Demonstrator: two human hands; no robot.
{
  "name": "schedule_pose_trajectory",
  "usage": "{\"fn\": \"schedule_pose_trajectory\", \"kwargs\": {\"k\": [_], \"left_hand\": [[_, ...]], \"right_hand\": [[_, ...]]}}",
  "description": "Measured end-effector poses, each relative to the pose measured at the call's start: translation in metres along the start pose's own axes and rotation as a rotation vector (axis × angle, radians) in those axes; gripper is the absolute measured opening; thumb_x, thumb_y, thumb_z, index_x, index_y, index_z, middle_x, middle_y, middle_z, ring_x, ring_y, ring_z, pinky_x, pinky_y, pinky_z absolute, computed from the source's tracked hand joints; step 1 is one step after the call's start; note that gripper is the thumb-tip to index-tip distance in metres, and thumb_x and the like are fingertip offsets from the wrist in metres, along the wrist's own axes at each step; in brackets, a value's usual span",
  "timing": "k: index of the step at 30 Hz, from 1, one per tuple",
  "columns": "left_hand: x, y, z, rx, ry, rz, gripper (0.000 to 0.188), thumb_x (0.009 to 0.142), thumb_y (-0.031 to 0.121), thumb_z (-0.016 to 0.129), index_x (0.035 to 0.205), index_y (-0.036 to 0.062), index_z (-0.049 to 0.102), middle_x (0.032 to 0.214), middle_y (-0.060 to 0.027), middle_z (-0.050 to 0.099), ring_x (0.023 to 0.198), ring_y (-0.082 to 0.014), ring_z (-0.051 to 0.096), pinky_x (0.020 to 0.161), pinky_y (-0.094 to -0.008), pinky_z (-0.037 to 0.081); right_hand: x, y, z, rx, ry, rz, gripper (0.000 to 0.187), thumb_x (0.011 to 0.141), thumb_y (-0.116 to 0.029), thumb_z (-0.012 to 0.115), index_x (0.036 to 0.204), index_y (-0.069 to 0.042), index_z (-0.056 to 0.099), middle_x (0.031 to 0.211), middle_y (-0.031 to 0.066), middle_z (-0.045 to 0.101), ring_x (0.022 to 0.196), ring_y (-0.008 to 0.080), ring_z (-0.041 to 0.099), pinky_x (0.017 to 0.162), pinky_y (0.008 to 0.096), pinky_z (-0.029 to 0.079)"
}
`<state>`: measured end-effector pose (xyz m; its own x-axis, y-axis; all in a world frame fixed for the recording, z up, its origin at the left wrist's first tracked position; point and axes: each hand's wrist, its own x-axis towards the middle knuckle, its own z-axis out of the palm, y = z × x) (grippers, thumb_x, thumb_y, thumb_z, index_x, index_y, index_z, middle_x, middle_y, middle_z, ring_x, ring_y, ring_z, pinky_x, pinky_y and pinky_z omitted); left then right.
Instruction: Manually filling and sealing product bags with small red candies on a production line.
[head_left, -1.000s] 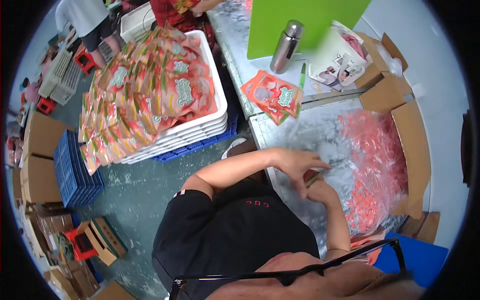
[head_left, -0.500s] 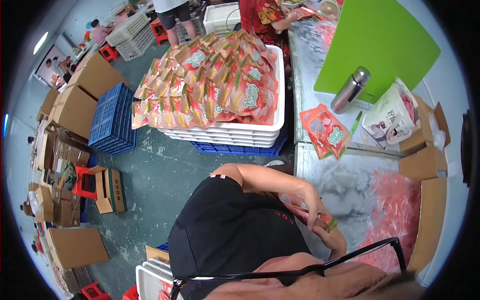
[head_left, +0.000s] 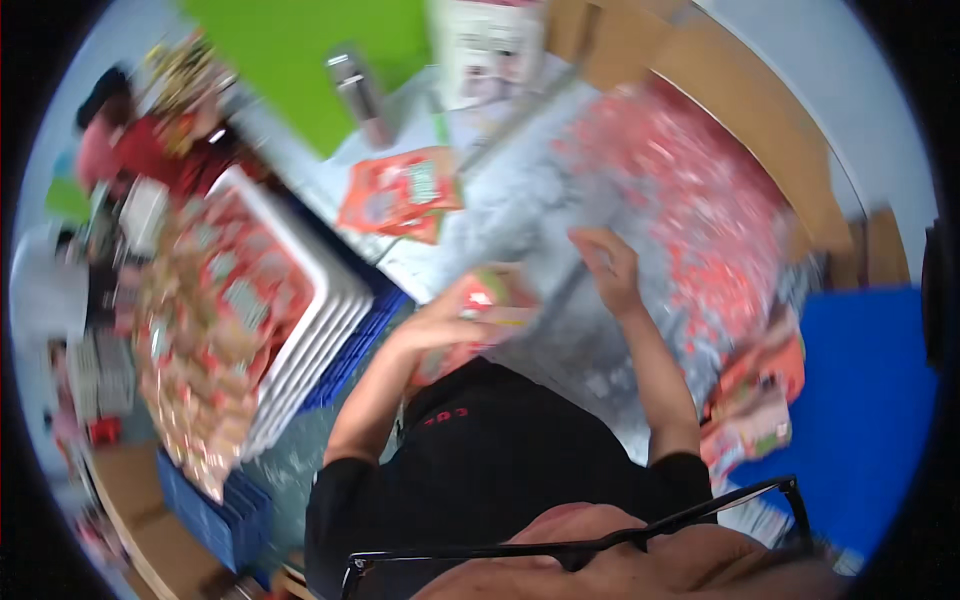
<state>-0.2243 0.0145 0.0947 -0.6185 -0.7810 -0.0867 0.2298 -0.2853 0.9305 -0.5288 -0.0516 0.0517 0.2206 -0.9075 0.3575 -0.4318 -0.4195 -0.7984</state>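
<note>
My left hand [head_left: 440, 332] grips a pink-red printed pouch [head_left: 508, 290] at the near edge of the metal-topped table, just in front of my body. Its fingers lie across the pouch and hide part of it. Over the table to the right, my right hand [head_left: 608, 268] is raised, with thumb and fingers curved apart and nothing visible between them. Beyond it spreads a heap of small clear-and-pink packets [head_left: 690, 220]. Two overlapping flat pouches [head_left: 400, 195] rest farther off on the tabletop.
Stacked white trays [head_left: 315, 325] heaped with filled pouches [head_left: 210, 320] stand at left. A steel flask [head_left: 360, 95], green panel [head_left: 290, 60] and white tub [head_left: 490, 50] are at the far side. Cardboard [head_left: 770, 130] borders the packets; more pouches [head_left: 755, 400] lie beside a blue panel [head_left: 860, 380].
My view has swung right, toward the table. My hands, close together at the pouch before, are now apart; the left keeps the pouch while the right is out over the table.
</note>
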Motion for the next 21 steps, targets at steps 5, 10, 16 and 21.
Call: {"fn": "schedule_pose_trajectory", "kwargs": {"k": [5,10,16,21], "left_hand": [[-0.004,-0.024,-0.019,0.205,0.207,-0.078,0.083,0.075,0.011,0.080,0.149,0.0026,0.044,0.141,-0.0094,0.056,0.134,-0.0208,0.051,0.114,-0.0376,0.038],[0.010,-0.026,-0.007,0.139,0.265,-0.150,0.090,0.070,0.001,0.080,0.151,0.0015,0.043,0.138,-0.0074,0.057,0.130,-0.0210,0.054,0.114,-0.0367,0.039],[0.006,-0.023,-0.003,0.065,0.238,-0.146,0.084,0.076,0.011,0.084,0.149,0.0040,0.044,0.136,-0.0070,0.057,0.127,-0.0186,0.053,0.110,-0.0353,0.040],[0.031,-0.019,0.001,0.129,0.173,-0.248,0.093,0.072,0.009,0.085,0.153,0.0018,0.039,0.141,-0.0083,0.055,0.131,-0.0209,0.052,0.112,-0.0367,0.040]], "right_hand": [[0.020,0.117,-0.014,-0.693,0.231,0.125,0.060,0.086,-0.043,0.079,0.137,-0.014,0.065,0.156,0.0174,0.045,0.144,0.0448,0.038,0.117,0.0621,0.031],[0.066,0.181,-0.030,-0.880,0.389,0.212,0.076,0.088,-0.050,0.074,0.154,-0.022,0.048,0.161,0.0226,0.034,0.148,0.0488,0.029,0.118,0.0705,0.023],[0.022,0.145,0.001,-0.530,0.340,0.258,0.081,0.091,-0.052,0.072,0.150,-0.005,0.043,0.130,0.0237,0.061,0.123,0.0418,0.058,0.102,0.0567,0.046],[0.047,0.181,-0.064,0.168,0.307,0.779,0.086,0.090,-0.042,0.077,0.153,-0.001,0.036,0.099,0.0168,0.072,0.097,0.0355,0.071,0.086,0.0460,0.055]]}}
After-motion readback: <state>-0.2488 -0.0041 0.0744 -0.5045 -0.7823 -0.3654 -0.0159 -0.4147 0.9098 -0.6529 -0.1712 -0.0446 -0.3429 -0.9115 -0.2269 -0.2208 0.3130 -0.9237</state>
